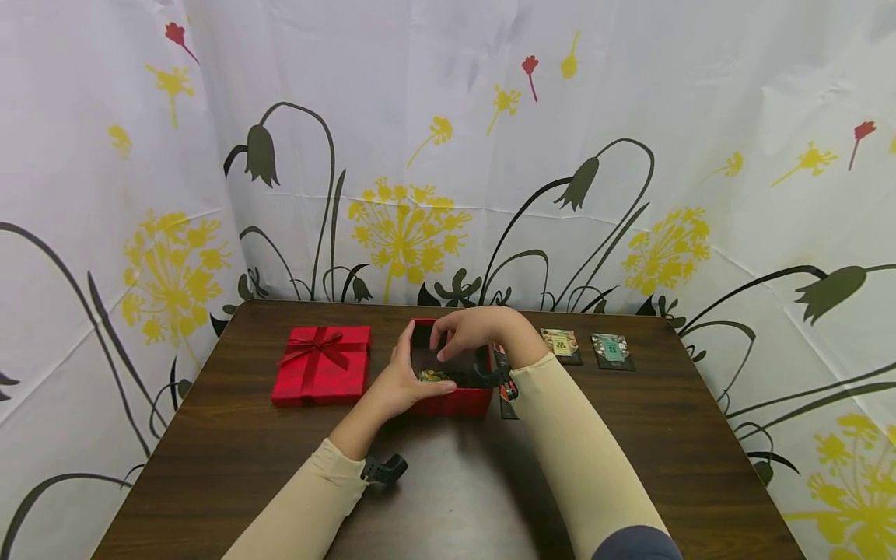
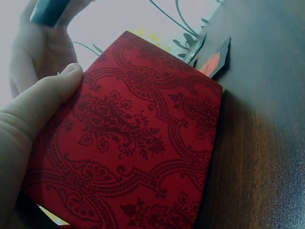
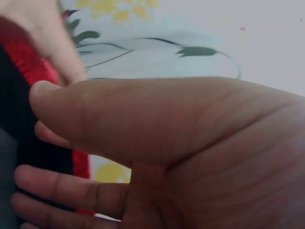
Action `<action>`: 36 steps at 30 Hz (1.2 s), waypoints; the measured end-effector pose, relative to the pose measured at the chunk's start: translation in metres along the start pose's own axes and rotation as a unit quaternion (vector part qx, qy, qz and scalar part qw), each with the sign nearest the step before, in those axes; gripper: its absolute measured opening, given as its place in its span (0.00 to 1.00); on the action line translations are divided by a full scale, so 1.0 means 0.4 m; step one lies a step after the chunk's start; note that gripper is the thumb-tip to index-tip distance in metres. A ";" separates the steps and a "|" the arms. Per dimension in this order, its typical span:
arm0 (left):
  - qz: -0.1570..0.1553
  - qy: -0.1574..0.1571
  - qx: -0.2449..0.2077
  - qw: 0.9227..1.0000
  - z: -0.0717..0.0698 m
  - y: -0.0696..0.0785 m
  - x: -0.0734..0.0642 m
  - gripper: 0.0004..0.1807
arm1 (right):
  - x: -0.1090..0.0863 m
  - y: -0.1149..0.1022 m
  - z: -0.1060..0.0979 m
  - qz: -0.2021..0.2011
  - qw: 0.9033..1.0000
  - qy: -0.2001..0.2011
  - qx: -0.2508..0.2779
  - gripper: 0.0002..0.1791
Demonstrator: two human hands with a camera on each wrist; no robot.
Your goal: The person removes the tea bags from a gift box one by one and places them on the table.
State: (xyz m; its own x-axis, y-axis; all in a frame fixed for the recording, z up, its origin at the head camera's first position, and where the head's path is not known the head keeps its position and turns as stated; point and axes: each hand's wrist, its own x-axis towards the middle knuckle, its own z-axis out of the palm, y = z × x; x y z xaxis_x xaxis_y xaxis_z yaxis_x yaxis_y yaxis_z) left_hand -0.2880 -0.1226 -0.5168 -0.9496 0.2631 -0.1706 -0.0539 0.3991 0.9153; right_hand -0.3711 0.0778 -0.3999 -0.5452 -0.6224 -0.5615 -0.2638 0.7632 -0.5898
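A red patterned gift box stands without its lid on the table, its inside dark. My left hand grips it at the left, with the thumb over the front rim and the fingers along the left wall. In the left wrist view, the thumb lies across the top edge of the box. Inside the box, near the thumb, shows a small colourful packet. My right hand hovers over the box opening, fingers loosely bent. The right wrist view shows nothing between its fingers.
Left of the box lies a red lid with a ribbon bow. To the right are dark flat packets, one with a yellow label and one with a green label. More packets lie against the box's right side, partly hidden.
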 end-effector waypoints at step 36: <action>0.002 0.013 0.000 1.000 0.006 0.006 0.000 0.77 | 0.218 0.138 0.028 -0.010 0.983 -0.113 0.143 0.11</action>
State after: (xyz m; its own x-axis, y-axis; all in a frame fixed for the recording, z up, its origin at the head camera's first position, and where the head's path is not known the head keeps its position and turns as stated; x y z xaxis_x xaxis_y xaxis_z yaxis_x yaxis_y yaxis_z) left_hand -0.2875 -0.1193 -0.5155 -0.9573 0.2422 -0.1582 -0.0504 0.3988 0.9156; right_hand -0.4243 0.0640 -0.4879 -0.3426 -0.6845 -0.6435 -0.0200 0.6902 -0.7234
